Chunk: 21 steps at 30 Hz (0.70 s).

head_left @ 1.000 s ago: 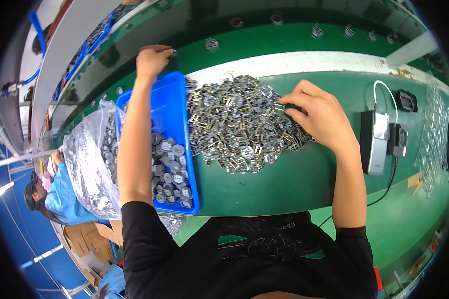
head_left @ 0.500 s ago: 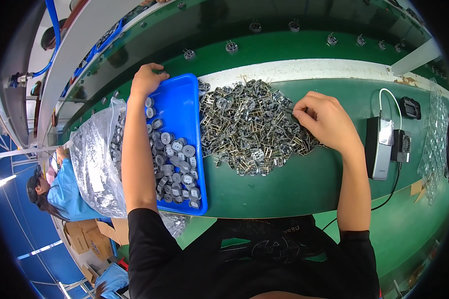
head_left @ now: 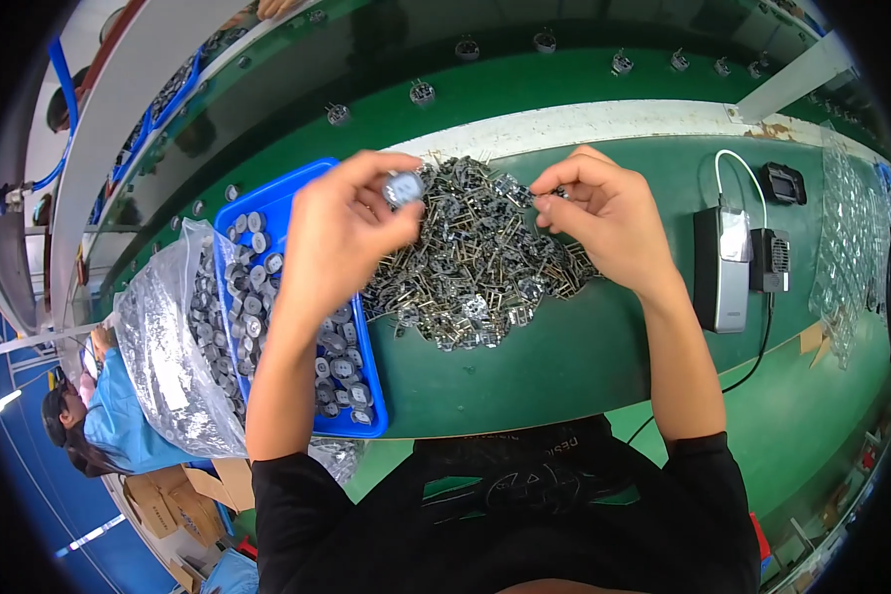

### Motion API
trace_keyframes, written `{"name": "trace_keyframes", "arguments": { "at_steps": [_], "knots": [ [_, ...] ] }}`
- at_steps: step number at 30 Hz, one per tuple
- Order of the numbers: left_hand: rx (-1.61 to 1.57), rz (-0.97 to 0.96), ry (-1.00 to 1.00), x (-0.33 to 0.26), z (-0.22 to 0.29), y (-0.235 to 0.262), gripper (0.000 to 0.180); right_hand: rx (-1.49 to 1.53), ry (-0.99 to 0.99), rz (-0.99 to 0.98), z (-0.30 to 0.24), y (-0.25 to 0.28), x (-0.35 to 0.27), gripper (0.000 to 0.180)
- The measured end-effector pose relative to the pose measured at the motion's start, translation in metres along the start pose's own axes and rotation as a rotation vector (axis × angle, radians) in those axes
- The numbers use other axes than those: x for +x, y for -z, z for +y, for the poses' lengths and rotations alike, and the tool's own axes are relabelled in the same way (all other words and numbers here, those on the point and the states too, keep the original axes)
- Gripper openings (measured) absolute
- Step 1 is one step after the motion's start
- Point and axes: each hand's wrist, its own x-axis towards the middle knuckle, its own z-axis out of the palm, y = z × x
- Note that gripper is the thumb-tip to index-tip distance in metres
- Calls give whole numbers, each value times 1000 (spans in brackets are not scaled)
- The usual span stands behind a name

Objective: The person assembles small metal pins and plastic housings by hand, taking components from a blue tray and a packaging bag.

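Observation:
My left hand (head_left: 342, 233) is raised over the near side of the pile, slightly blurred. Its thumb and fingers grip a round grey plastic housing (head_left: 403, 188), its face turned up. Opposite it, my right hand (head_left: 604, 213) pinches a small dark part with metal (head_left: 558, 192), mostly covered by the fingertips. Between and below both hands spreads a heap of small metal-pinned parts (head_left: 475, 247). A blue tray (head_left: 374, 396) of grey round housings (head_left: 342, 368) sits under my left forearm, which hides part of it.
A clear plastic bag (head_left: 163, 327) of housings leans at the tray's left. Round pinned pieces (head_left: 423, 93) stand along a green strip beyond the white ledge (head_left: 564, 127). At right lie a silver-black device (head_left: 720, 282) with cables, a black holder (head_left: 784, 183) and bubble wrap (head_left: 841, 247). A co-worker (head_left: 119, 421) sits far left.
My left hand has come from the tray's far edge toward the middle, now showing a grey housing. My right hand has lifted from the pile's right side with a small part. The view has shifted slightly.

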Motion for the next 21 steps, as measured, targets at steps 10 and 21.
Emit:
{"name": "trace_keyframes", "arguments": {
  "at_steps": [10,21],
  "knots": [
    [-67,-290,-46,-23,7,-37,41,-169,274,-22,-9,-26,-12,16],
    [-119,-280,-12,-27,7,-43,38,-433,546,69,-1,-36,-15,11]
  ]
}}
